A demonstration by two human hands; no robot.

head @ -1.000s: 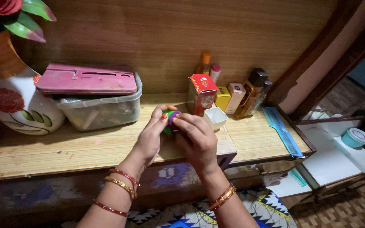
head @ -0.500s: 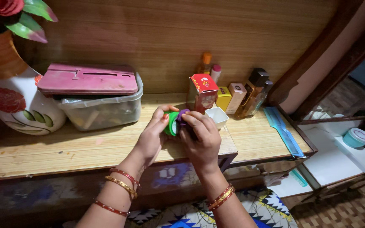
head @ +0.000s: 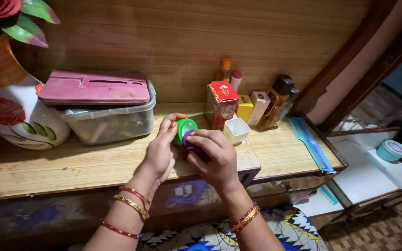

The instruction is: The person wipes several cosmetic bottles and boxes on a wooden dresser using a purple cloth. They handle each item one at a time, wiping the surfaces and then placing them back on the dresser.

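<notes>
My left hand (head: 160, 151) holds a small round green container (head: 183, 129) tilted on its side above the wooden shelf (head: 84, 162), its pale inside facing me. My right hand (head: 214, 155) pinches a small purple lid (head: 188, 136) right against the green container's lower edge. Both wrists wear red and gold bangles. The two hands meet just in front of a red carton (head: 221, 103) and a small white square cup (head: 236, 129).
A clear plastic box (head: 110, 122) with a pink case (head: 94, 87) on top stands at the left, beside a flowered vase (head: 15, 109). Small boxes and perfume bottles (head: 279, 102) line the back wall. A blue comb (head: 310, 143) lies at right; a teal tub (head: 391, 151) sits lower right.
The green container has come into view and turned its open face toward me. My right hand drew the purple lid off it and slightly down-left.
</notes>
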